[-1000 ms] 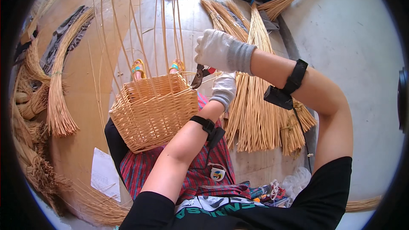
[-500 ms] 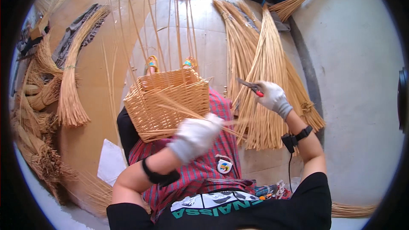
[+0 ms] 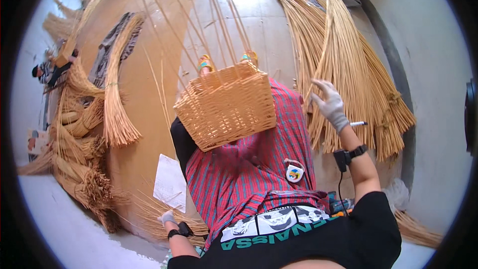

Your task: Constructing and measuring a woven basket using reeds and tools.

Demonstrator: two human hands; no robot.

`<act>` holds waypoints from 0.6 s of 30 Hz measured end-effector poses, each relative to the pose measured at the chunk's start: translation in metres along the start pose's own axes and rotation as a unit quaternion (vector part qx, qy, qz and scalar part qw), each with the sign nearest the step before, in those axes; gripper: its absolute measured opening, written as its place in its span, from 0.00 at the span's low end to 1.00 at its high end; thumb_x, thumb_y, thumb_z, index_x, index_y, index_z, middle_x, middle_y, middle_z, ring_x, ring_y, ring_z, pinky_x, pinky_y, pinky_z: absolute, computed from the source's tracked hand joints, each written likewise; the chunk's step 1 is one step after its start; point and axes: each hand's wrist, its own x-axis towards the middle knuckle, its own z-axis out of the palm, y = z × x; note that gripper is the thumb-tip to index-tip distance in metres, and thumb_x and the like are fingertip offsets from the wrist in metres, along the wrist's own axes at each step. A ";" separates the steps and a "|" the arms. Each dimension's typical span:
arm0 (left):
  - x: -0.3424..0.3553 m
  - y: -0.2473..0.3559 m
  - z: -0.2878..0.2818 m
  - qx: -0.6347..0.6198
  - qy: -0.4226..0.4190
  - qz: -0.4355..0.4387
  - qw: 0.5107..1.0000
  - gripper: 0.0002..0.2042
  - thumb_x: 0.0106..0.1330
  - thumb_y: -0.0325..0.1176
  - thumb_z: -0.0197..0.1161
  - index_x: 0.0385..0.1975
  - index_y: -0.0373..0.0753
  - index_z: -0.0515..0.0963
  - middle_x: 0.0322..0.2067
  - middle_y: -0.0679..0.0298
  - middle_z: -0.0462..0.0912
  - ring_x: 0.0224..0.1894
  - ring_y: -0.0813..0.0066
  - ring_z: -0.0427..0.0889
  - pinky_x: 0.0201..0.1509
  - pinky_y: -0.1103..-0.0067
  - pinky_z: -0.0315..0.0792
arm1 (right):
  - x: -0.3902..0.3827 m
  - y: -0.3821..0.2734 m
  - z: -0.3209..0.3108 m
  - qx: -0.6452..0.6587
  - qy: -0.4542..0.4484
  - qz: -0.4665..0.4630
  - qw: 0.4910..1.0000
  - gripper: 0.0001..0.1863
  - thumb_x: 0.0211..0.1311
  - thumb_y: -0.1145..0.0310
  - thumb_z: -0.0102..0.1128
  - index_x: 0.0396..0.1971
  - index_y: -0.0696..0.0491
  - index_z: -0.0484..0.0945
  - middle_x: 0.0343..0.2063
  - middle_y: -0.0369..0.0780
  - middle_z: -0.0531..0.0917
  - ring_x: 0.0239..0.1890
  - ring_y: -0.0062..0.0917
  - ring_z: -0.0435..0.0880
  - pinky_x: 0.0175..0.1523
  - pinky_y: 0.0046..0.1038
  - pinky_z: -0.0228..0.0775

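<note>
A square woven wicker basket (image 3: 226,107) rests on my lap over a red checked cloth (image 3: 249,174), its long upright stakes fanning away from me. My right hand (image 3: 328,102), in a pale glove, reaches out to the right with fingers apart and touches a big bundle of straw-coloured rods (image 3: 348,74). A small white-tipped tool (image 3: 358,123) shows beside that wrist. My left hand (image 3: 167,217), also gloved, is low at my left side on the floor, next to a white sheet of paper (image 3: 169,189) and loose thin rods; its fingers are too small to read.
More tied bundles of rods (image 3: 117,114) and heaps of willow (image 3: 79,169) lie along the left. A dark cloth (image 3: 114,45) lies on the floor beyond them. Another person (image 3: 52,69) sits far left. A grey wall (image 3: 428,69) runs along the right.
My left hand has dropped from in front of the basket to the floor at my lower left. My right hand has lowered onto the rod bundle, and its fingers have spread.
</note>
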 end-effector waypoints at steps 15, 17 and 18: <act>-0.289 0.291 0.126 -0.025 -0.591 0.256 0.765 0.08 0.77 0.31 0.58 0.47 0.36 0.83 0.36 0.65 0.84 0.37 0.80 0.82 0.44 0.79 0.80 | -0.181 -0.139 0.009 -0.020 -0.121 -0.160 0.979 0.17 0.54 0.60 0.75 0.44 0.44 0.86 0.38 0.34 0.82 0.49 0.33 0.81 0.54 0.39 0.73; -0.332 0.283 0.148 -0.014 -0.715 0.203 0.668 0.09 0.78 0.32 0.57 0.50 0.36 0.81 0.36 0.64 0.84 0.37 0.80 0.82 0.45 0.79 0.80 | -0.166 -0.129 0.018 0.137 -0.148 -0.086 0.976 0.12 0.60 0.65 0.72 0.42 0.50 0.86 0.42 0.39 0.87 0.45 0.37 0.85 0.50 0.37 0.76; -0.349 0.271 0.158 -0.033 -0.739 0.180 0.649 0.11 0.79 0.34 0.57 0.53 0.37 0.79 0.38 0.64 0.84 0.37 0.80 0.82 0.45 0.78 0.80 | -0.147 -0.142 0.014 0.187 -0.162 -0.046 0.968 0.14 0.61 0.64 0.71 0.45 0.52 0.86 0.45 0.42 0.87 0.47 0.39 0.86 0.52 0.38 0.77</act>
